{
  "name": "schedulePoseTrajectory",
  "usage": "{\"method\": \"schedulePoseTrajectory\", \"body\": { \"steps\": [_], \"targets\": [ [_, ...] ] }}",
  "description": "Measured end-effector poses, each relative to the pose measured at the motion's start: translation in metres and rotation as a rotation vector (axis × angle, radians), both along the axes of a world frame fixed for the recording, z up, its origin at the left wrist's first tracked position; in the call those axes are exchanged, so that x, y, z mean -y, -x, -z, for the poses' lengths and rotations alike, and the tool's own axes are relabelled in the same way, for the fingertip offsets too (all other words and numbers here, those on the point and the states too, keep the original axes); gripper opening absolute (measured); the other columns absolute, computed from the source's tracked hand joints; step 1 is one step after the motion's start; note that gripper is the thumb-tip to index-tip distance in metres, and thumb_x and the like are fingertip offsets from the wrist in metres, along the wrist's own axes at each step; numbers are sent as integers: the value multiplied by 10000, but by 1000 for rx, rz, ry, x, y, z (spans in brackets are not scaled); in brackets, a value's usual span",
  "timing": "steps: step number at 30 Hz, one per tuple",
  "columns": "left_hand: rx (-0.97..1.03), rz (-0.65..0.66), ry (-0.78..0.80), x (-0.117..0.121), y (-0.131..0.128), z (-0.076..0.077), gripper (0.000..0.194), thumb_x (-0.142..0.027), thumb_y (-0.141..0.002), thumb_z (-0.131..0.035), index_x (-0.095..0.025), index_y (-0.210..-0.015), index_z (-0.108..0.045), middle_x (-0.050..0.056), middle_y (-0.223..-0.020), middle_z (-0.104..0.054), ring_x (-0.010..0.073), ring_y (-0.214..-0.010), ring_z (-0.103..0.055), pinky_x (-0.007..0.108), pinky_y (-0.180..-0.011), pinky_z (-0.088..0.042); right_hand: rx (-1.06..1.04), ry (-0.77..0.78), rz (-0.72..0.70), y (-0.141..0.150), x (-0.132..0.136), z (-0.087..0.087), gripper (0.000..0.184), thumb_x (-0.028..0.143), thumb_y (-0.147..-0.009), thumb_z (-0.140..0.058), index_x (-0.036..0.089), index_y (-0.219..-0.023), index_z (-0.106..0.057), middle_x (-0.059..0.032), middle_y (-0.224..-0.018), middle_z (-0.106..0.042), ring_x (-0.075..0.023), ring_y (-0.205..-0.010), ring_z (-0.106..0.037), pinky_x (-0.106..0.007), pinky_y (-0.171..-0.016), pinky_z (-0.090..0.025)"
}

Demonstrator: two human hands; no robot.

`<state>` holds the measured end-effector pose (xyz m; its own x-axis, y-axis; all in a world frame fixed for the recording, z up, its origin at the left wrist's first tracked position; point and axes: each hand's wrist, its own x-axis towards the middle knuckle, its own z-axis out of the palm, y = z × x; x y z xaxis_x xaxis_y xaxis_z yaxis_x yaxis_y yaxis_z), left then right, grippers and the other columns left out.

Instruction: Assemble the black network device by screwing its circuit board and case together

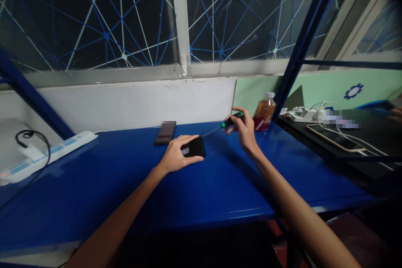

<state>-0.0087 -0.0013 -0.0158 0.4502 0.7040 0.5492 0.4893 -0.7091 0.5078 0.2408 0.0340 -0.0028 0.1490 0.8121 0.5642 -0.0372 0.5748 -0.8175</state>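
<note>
My left hand [176, 155] grips a small black box-shaped device [195, 147] by its sides on the blue table [132, 188]. A pale label shows on its top near my palm. In my right hand [245, 130] is a screwdriver [232, 119] with a black and green handle, held between thumb and fingers. Its thin metal shaft slants down to the left, and the tip is at the device's far right corner; I cannot tell whether it sits in a screw. Tiny shiny bits [212, 151], too small to make out, lie just right of the device.
Behind my left hand lies a dark phone [165, 133]. A bottle of reddish drink [264, 111] stands at the back right by a blue post. At the left is a white power strip [50, 157] with a black cable. Another phone [336, 137] lies on the black table at right.
</note>
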Motion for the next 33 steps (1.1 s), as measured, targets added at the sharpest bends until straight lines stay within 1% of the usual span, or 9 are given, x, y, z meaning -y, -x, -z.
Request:
{"method": "schedulePoseTrajectory", "body": {
  "steps": [2,8,10,13,15,19,25,29,33],
  "targets": [
    [-5,1,1,0,0,0,632,-456,-694,-788,-209,-1250,-615,113,-1214,-656,299,-1109,-605,504,-983,-478,4,2,5,0,0,-1,402,380,-838,-604,201,-1172,-470,17,-696,-618,-130,-451,-601,-270,-440,-494],
    [-27,8,16,2,-1,-2,643,-466,-698,-781,-216,-1263,-603,112,-1223,-649,307,-1120,-597,520,-984,-471,103,-25,221,2,3,-1,372,454,-833,-636,203,-1094,-552,69,-537,-509,-116,-397,-551,-252,-415,-444],
    [-26,7,16,2,-1,-2,643,-466,-698,-780,-217,-1263,-603,112,-1218,-651,309,-1120,-597,518,-983,-473,109,-12,194,1,2,0,359,472,-857,-596,203,-1088,-542,59,-532,-531,-119,-416,-556,-248,-421,-448],
    [-19,2,14,2,-1,-2,631,-462,-699,-777,-213,-1255,-610,114,-1212,-655,310,-1117,-600,517,-987,-470,58,-2,69,-2,0,0,360,459,-860,-572,211,-1111,-500,19,-662,-618,-130,-487,-602,-243,-425,-467],
    [-19,1,16,2,-1,-2,633,-461,-700,-778,-209,-1256,-610,114,-1217,-652,307,-1120,-599,510,-994,-466,30,-6,20,-2,-1,-1,363,436,-849,-589,214,-1117,-486,20,-683,-621,-132,-483,-608,-245,-416,-469],
    [-27,5,22,2,0,-2,644,-474,-704,-778,-218,-1267,-600,107,-1231,-646,306,-1136,-590,504,-998,-462,27,-38,106,-1,0,-2,350,417,-833,-648,211,-1086,-522,71,-552,-532,-117,-389,-553,-253,-407,-461],
    [-31,2,21,3,0,-3,655,-476,-697,-789,-210,-1266,-601,111,-1227,-649,303,-1131,-589,499,-996,-463,77,-33,208,0,0,-1,305,498,-851,-618,205,-908,-558,73,-479,-495,-106,-358,-513,-231,-359,-403],
    [-24,17,32,4,0,-4,651,-472,-698,-784,-220,-1269,-600,112,-1229,-648,311,-1133,-590,524,-988,-467,86,-39,177,-1,0,-2,320,489,-835,-642,202,-948,-560,90,-471,-458,-94,-342,-484,-224,-342,-374],
    [-8,14,22,4,1,-5,645,-459,-693,-790,-220,-1263,-605,109,-1228,-649,305,-1132,-593,513,-1004,-460,47,-32,73,-1,2,-6,381,451,-833,-645,209,-1086,-494,79,-529,-510,-122,-384,-550,-249,-378,-438]
  ]
}}
